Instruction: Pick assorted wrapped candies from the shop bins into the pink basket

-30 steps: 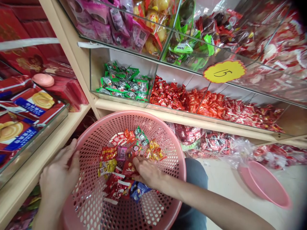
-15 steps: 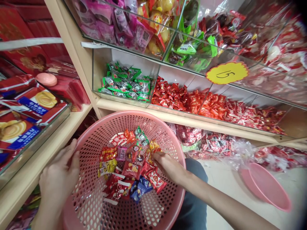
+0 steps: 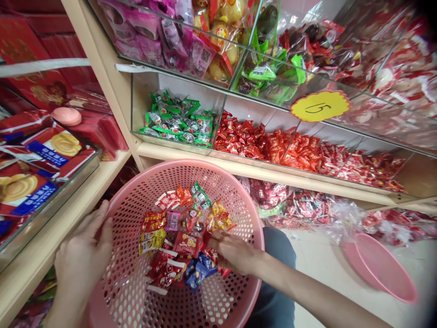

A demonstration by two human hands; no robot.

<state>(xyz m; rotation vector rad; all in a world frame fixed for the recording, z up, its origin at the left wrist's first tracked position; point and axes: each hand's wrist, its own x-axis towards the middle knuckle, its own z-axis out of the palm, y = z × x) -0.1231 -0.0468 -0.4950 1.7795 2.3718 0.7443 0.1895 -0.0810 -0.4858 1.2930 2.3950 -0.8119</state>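
Note:
A round pink plastic basket point(image 3: 127, 228) with a holed wall holds a loose heap of wrapped candies. My left hand point(image 3: 82, 255) grips its left rim, thumb on the inner side. Inside, my right hand point(image 3: 232, 250) reaches in over the right rim, fingers closed around a red-wrapped candy point(image 3: 206, 239), whose far part they hide. Blue candies point(image 3: 200, 271) lie just below the fingertips and gold-and-red packets point(image 3: 220, 216) just above. Further left are a red square packet point(image 3: 186, 243), yellow packets point(image 3: 152, 240) and a green-and-clear one point(image 3: 200, 196).
Behind the basket, shelf bins hold green point(image 3: 179, 118) and red candies point(image 3: 241, 136). A yellow price tag point(image 3: 320, 106) hangs above them. Packaged biscuits point(image 3: 51, 148) fill the left shelf. Bagged candies point(image 3: 307, 207) and another pink basket point(image 3: 380, 269) are on the floor at right.
My right hand has moved down and left, from the gold-and-red packets onto the red candies, covering a red-and-white packet. My left hand stays on the rim.

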